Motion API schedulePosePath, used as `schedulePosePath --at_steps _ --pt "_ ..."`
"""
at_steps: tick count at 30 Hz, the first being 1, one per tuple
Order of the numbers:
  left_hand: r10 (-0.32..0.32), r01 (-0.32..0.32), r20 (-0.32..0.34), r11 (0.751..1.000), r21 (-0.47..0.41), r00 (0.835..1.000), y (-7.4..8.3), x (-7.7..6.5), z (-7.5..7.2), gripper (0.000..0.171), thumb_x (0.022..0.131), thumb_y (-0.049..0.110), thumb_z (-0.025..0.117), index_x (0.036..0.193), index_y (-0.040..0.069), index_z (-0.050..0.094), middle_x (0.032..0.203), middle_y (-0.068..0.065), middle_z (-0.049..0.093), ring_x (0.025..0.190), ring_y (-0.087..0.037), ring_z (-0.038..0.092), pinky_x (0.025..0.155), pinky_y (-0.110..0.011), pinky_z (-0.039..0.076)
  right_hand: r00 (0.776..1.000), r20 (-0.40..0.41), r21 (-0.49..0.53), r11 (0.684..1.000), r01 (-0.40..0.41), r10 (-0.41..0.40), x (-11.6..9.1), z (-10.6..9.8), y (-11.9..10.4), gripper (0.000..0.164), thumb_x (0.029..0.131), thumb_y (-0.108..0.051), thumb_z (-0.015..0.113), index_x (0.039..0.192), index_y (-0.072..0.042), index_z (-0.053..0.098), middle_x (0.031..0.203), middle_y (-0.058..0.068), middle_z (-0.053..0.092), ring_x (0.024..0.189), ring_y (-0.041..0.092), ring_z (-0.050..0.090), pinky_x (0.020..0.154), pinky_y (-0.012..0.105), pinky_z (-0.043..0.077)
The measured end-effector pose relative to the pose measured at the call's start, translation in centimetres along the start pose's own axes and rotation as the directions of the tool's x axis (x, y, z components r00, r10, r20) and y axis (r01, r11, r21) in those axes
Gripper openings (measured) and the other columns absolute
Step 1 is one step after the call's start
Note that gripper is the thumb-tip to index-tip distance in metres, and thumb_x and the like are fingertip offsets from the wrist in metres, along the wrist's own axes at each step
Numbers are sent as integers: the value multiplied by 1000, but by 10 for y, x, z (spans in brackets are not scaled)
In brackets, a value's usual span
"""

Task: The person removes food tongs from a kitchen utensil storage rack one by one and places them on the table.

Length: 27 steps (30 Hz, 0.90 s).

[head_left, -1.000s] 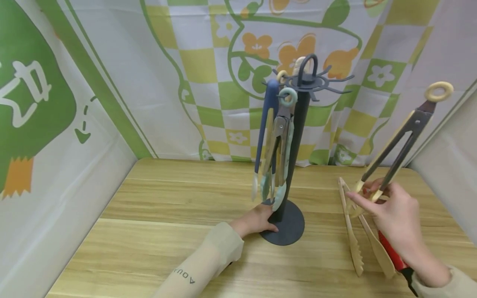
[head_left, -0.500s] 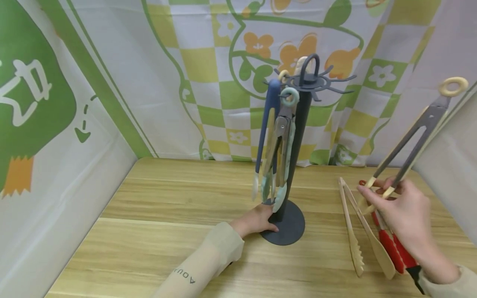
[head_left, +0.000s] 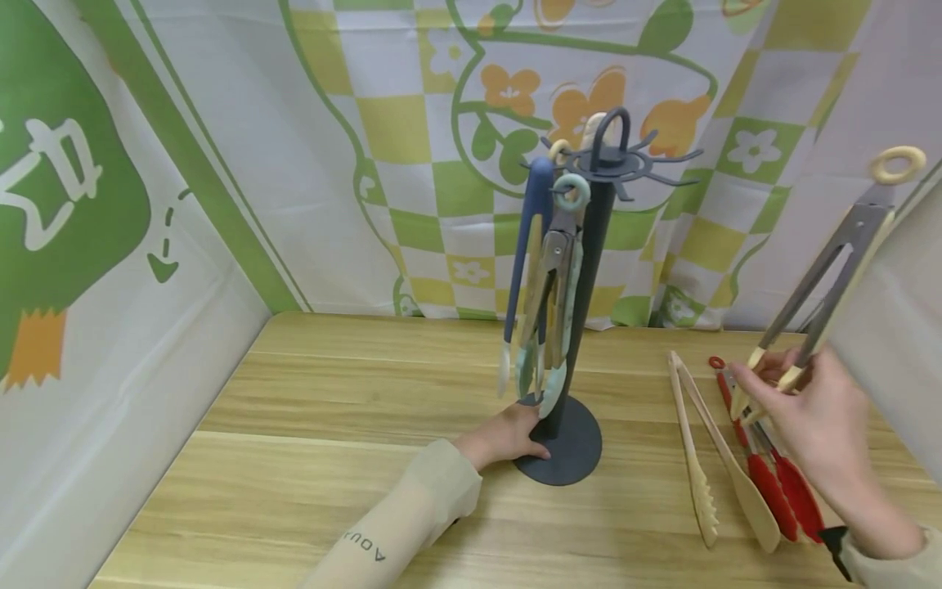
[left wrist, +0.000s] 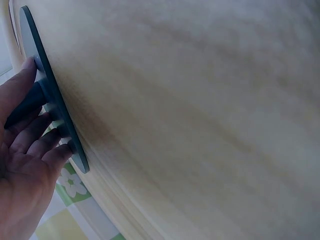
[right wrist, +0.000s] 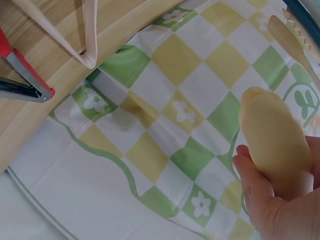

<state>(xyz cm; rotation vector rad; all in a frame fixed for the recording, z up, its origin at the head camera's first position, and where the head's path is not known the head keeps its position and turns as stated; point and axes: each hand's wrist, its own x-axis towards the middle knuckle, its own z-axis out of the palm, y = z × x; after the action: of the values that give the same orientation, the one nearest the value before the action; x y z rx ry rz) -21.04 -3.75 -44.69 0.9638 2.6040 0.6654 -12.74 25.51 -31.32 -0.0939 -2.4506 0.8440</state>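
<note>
On the table, the left hand grips the stand; the right hand draws pinched cream tongs farther off, unhung.

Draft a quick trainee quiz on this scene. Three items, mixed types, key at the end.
1. Fill in the blank: the left hand presses on the rack's ____.

2. True or false: the red tongs hang from the rack.

3. Short answer: what does the right hand hold, and which part of it is uppermost?

Key
1. Base.
2. False; the red tongs lie on the table.
3. The cream-and-grey tongs; the ring is uppermost.
</note>
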Motion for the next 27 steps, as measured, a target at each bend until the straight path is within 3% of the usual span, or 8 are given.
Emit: schedulePosePath --at_steps 6,12,18,27 --pt "-10 10 2 1000 -15 1000 0 -1 1 77 79 24 73 139 -4 34 136 -16 45 120 -21 48 96 -22 39 997 38 11 998 -62 62 1 -3 2 30 82 -22 70 95 -5 49 70 -11 52 50 -2 47 40 18 38" --pt "0 0 -8 999 -32 1000 -2 -1 2 77 79 23 74 139 -3 34 135 -15 46 119 -21 49 96 -22 39 998 13 37 997 -63 63 2 -2 2 33 82 -20 69 95 -10 41 78 5 52 51 -2 46 41 18 38" --pt "18 -19 -18 999 -30 1000 -2 -1 1 79 78 22 75 141 -2 32 137 -15 45 121 -22 47 97 -23 38 999 3 80 996 -42 42 4 -1 4 42 84 -14 67 112 -10 37 93 7 52 62 -7 46 49 10 40" --pt "-7 7 6 1000 10 1000 0 -1 0 77 80 25 73 139 -4 33 136 -16 46 119 -22 49 94 -23 41 1000 16 96 995 -11 9 6 -3 7 39 86 -13 64 112 -20 35 88 6 50 55 1 46 44 17 39"
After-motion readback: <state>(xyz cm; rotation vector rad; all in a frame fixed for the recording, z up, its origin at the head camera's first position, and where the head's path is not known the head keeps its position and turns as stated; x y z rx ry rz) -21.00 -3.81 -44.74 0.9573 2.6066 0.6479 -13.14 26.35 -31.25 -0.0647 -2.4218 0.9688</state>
